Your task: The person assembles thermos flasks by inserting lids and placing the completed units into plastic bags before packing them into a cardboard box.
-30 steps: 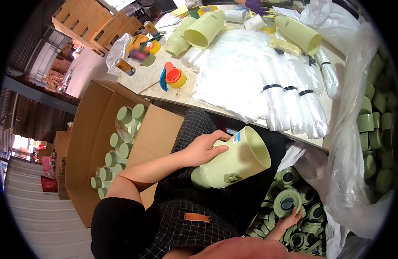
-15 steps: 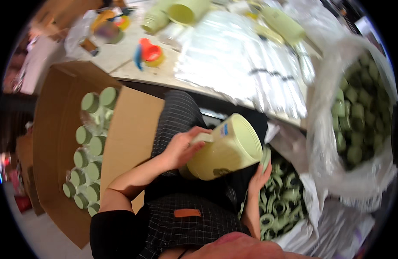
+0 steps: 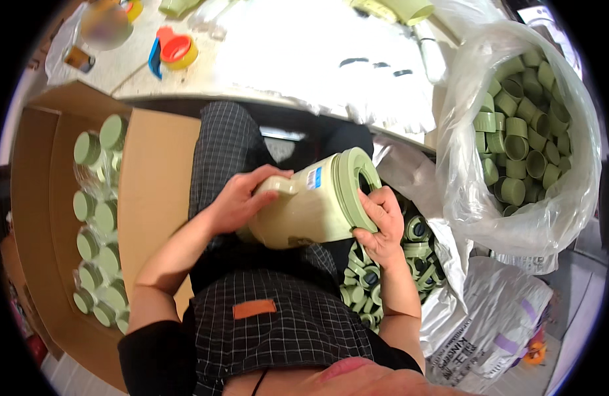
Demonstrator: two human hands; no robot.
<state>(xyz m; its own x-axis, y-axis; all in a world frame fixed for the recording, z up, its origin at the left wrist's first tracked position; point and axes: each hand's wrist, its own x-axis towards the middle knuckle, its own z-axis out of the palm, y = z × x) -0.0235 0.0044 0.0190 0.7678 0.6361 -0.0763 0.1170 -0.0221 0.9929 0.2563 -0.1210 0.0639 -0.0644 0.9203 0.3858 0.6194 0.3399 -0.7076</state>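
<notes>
Across my lap lies a large pale green jug [image 3: 298,214], tilted with its mouth to the right. A small blue-and-white sticker is on its upper side. My left hand [image 3: 241,198] is closed around the jug's handle [image 3: 282,186]. At the mouth sits a darker green ring-shaped collar [image 3: 349,188], with a dark opening in its middle. My right hand [image 3: 383,224] grips this collar at its rim, fingers bent over the edge. I cannot tell whether the collar is threaded on or only rests against the mouth.
To the left stands a cardboard box [image 3: 156,185] with several green-capped bottles [image 3: 88,244]. White sacking at right holds green collars [image 3: 418,249]; a clear bag [image 3: 463,191] beyond holds green cups [image 3: 515,145]. Ahead, a worktable [image 3: 136,69] carries plastic sleeves and a tape dispenser [image 3: 177,51].
My right hand has brought a green collar up from beside the jug onto its mouth. My left hand still holds the handle. The whole view has shifted.
</notes>
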